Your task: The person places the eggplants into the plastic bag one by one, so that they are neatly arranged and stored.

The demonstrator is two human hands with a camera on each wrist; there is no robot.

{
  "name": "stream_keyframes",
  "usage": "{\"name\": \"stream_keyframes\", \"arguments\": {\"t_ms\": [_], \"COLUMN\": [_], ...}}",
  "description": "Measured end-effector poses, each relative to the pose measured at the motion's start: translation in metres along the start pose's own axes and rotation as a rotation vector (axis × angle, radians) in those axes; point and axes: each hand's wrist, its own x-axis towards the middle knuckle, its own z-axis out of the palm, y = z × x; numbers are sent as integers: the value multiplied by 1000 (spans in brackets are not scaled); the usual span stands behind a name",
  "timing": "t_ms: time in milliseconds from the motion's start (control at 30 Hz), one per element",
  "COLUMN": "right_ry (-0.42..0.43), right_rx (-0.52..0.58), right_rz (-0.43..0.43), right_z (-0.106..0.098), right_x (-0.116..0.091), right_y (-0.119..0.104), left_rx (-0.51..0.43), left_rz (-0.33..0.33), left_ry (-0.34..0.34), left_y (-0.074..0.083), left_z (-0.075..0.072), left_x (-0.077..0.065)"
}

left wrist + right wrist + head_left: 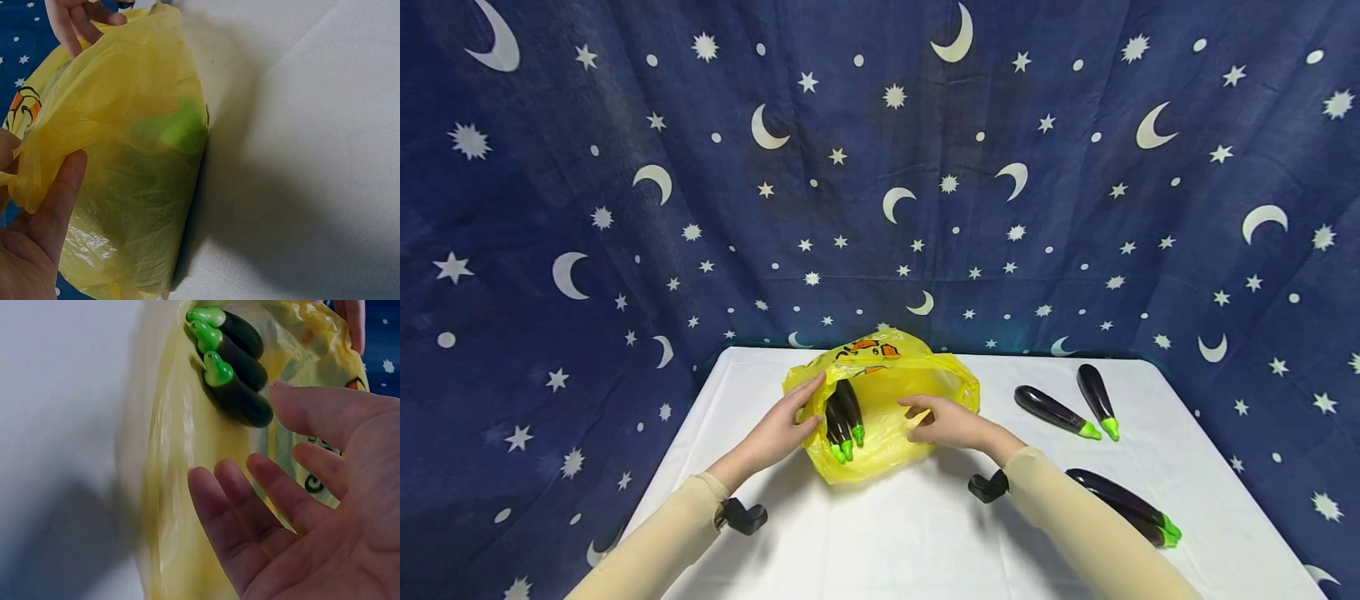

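Note:
A yellow plastic bag (880,467) lies on its side with its mouth toward me. Three dark eggplants (848,408) with green stems are inside, at its left; the right wrist view shows them side by side, the nearest eggplant (240,403) largest. My left hand (778,429) holds the left rim of the mouth, and in the left wrist view its thumb (65,194) and fingers are on either side of the gathered plastic. At the right part of the mouth, my right hand (951,423) has spread, slightly bent fingers and nothing in them.
On the white table (880,550), two eggplants, one eggplant (1051,408) and another eggplant (1096,393), lie at the back right. Nearer me, a pair of eggplants (1120,496) lies together, partly behind my right sleeve. A blue star-patterned curtain (880,167) hangs behind the table.

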Motion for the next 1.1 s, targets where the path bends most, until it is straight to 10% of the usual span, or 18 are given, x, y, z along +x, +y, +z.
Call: {"name": "stream_keyframes", "arguments": {"t_ms": [1100], "right_ry": [84], "right_rx": [22], "right_rz": [109], "right_z": [-92], "right_x": [-96], "right_y": [46], "left_rx": [8], "left_rz": [1], "left_ry": [-6], "left_y": [0], "left_z": [-2], "left_x": [-1]}}
